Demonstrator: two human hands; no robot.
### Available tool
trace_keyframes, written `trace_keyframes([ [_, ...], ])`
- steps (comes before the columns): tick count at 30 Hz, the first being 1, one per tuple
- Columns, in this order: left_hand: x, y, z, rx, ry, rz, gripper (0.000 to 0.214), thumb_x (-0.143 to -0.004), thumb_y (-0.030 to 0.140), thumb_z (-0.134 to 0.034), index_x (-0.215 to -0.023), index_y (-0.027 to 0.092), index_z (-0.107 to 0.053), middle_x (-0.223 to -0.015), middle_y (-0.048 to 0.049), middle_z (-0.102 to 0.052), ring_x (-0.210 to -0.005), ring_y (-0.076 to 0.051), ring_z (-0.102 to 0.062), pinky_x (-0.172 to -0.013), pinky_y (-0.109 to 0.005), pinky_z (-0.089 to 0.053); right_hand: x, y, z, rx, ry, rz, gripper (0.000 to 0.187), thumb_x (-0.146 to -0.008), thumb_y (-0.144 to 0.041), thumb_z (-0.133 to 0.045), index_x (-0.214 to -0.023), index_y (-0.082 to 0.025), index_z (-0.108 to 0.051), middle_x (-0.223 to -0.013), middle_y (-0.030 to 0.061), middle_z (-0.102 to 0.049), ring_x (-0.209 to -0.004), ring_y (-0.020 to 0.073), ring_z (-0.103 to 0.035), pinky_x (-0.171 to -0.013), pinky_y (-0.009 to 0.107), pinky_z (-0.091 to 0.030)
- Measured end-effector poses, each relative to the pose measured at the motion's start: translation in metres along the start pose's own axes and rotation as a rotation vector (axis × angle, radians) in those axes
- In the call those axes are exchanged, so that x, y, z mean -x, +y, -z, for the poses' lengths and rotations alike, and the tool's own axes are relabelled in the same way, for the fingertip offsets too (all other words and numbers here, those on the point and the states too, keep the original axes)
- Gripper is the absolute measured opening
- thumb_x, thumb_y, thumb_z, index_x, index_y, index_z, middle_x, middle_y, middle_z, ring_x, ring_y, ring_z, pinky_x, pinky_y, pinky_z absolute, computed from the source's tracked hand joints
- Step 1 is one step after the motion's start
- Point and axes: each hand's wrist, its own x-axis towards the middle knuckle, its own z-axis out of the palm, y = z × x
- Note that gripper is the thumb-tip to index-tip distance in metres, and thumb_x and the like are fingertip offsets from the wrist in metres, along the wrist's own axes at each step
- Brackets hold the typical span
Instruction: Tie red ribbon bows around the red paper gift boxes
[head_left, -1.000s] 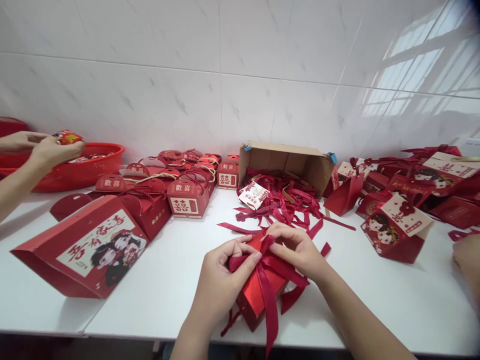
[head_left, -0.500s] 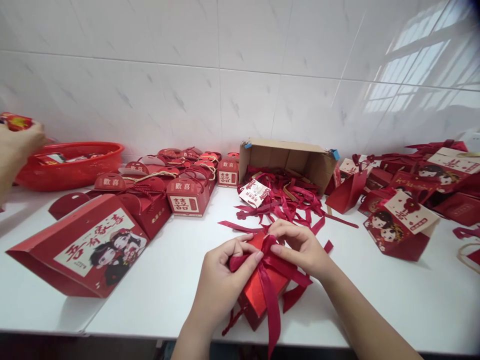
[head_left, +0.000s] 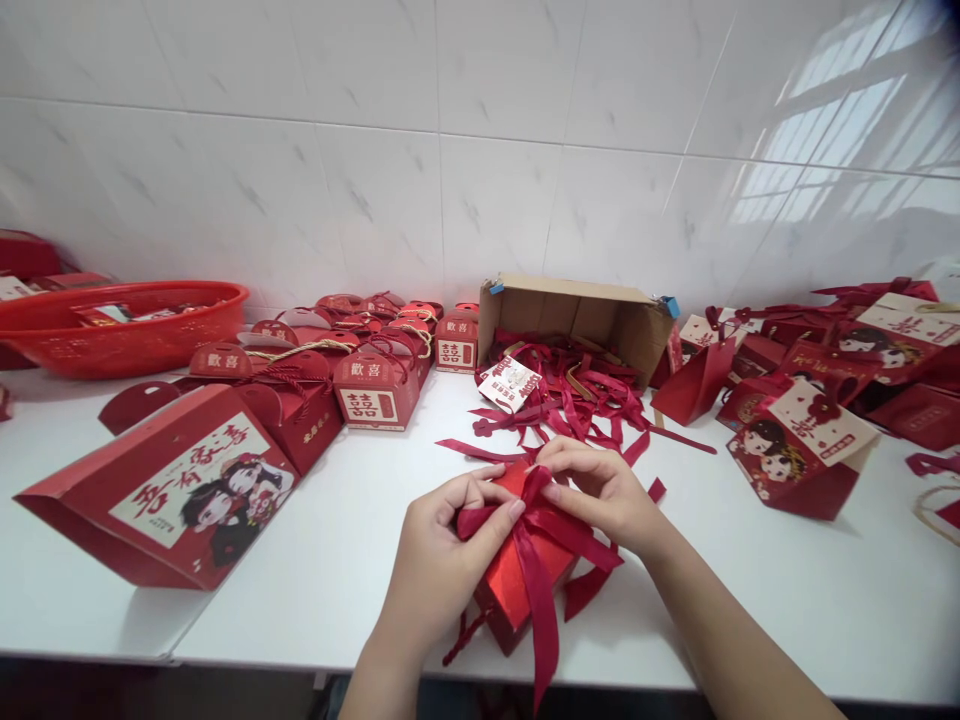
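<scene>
A shiny red gift box point(head_left: 511, 592) lies on the white table near its front edge, with a dark red ribbon point(head_left: 537, 600) tied over it in a bow. My left hand point(head_left: 450, 545) pinches a loop of that ribbon between thumb and fingers on the left of the knot. On the other side, my right hand point(head_left: 604, 495) grips the ribbon close to the knot, fingertips together. Two ribbon tails hang down, one past the box's front. A twisted red cord point(head_left: 463, 640) sticks out at the box's lower left.
Behind my hands, an open cardboard box point(head_left: 577, 290) on its side spills red ribbons point(head_left: 581, 395). Several small red boxes point(head_left: 375, 390) and a large red box point(head_left: 202, 490) stand left, near a red basin point(head_left: 150, 345). More decorated boxes point(head_left: 802, 450) crowd the right.
Another person's hand holding a red packet above the basin at the left has gone out of view. My own hands have barely shifted, still at the bow.
</scene>
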Motion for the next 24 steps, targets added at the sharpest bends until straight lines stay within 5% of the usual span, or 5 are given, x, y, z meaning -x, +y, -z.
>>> trace_keyframes([
  [24,0.0006,0.0013,-0.0027,0.064,0.013,-0.032,0.029,-0.078,0.024,-0.065,-0.057,0.021,-0.046,-0.082,-0.0021,-0.072,-0.112,-0.022,-0.059,-0.092,-0.031,-0.044,-0.0005,-0.0019,-0.0008,0.03,0.015,-0.023,0.006,-0.085,-0.022,-0.061,-0.085,-0.022,-0.067,-0.087,0.0033,-0.06,-0.083,0.0158,-0.056,-0.077,0.03,-0.044],
])
